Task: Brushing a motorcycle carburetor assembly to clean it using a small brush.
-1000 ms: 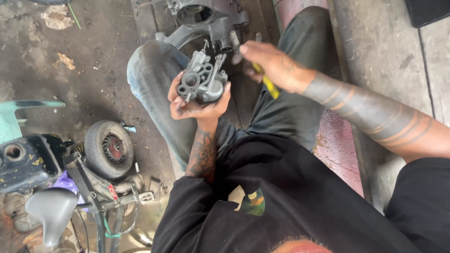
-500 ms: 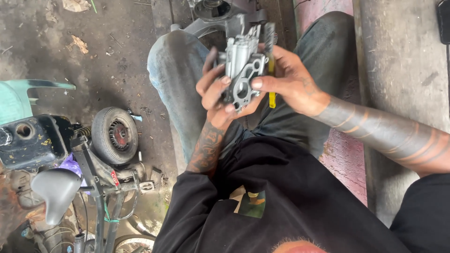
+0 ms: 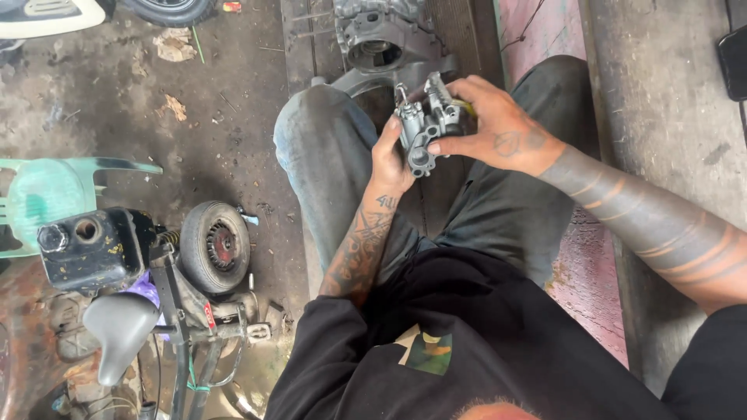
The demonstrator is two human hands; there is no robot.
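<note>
A: Compared with the view of half a second ago, the grey metal carburetor body [image 3: 429, 124] is seen turned and carried a little further out over the knees, and the yellow tool handle [image 3: 468, 106] that stood out plainly beside it is now almost hidden behind the right hand [image 3: 502, 132].

B: How is the part held?

A: It is cradled from below and behind by the left hand [image 3: 391, 159], whose fingers are curled around its lower end. It is pinched from the other side by the right hand, the fingers being closed over its top and the thumb laid along its side. Whether the yellow handle is gripped in the right palm or merely tucked behind it cannot be told.

B: Why so high, above the lap?

A: It is judged that the part is kept clear of the trousers and near the eye, with both wrists left free to turn it.

B: And the room about it?

A: Just beyond the knees a larger engine casing [image 3: 379, 39] lies on the floor, near the hands but not touched. To the left, well apart, a small wheel [image 3: 214, 245] and a black tank [image 3: 85, 247] are seen. A concrete ledge [image 3: 661, 117] runs along the right.
</note>
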